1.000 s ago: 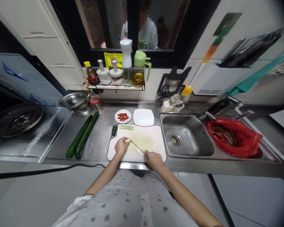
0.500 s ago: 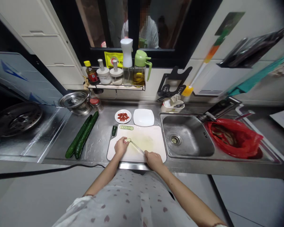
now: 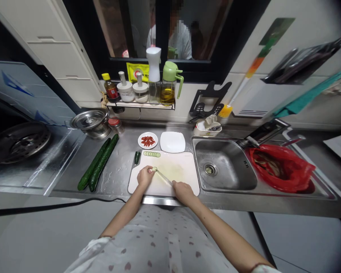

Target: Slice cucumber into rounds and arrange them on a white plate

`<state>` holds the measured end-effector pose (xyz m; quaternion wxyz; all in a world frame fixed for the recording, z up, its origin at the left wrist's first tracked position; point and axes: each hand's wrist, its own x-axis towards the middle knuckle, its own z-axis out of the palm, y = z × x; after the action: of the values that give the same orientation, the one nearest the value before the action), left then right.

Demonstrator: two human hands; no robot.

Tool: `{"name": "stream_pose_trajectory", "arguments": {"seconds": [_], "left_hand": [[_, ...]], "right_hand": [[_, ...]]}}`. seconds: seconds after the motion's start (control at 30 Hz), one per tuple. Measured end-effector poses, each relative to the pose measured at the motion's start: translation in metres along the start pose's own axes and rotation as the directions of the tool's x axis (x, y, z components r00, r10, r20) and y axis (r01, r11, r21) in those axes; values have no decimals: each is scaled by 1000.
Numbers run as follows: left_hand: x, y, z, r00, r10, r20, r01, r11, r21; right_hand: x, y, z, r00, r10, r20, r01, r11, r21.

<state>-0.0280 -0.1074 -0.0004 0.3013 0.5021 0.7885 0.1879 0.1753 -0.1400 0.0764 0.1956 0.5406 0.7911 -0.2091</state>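
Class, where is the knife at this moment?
In the head view, the right hand holds the knife over the white cutting board, its tip near the left hand.

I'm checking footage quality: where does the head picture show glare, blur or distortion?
Head view: bright glare on the counter edge below the board; head view: the teal strip at far right looks smeared; head view: the cabinets lean, as if stretched.

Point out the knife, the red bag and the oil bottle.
Knife [image 3: 164,177]: head view, middle of the blade.
Red bag [image 3: 293,177]: head view, red plastic side.
Oil bottle [image 3: 168,91]: head view, clear body.
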Motion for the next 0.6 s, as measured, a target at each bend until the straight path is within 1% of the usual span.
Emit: {"name": "stream_pose_trajectory", "arguments": {"seconds": [0.4,0.6], "left_hand": [[0,2,-1,1000,-2,12,2,1000,1],[-2,3,-3,1000,-7,9,7,1000,-6]], "right_hand": [[14,-8,-2,999,-12,-48,12,1000,10],[16,-9,-2,1000,-3,-29,3,1000,3]]}}
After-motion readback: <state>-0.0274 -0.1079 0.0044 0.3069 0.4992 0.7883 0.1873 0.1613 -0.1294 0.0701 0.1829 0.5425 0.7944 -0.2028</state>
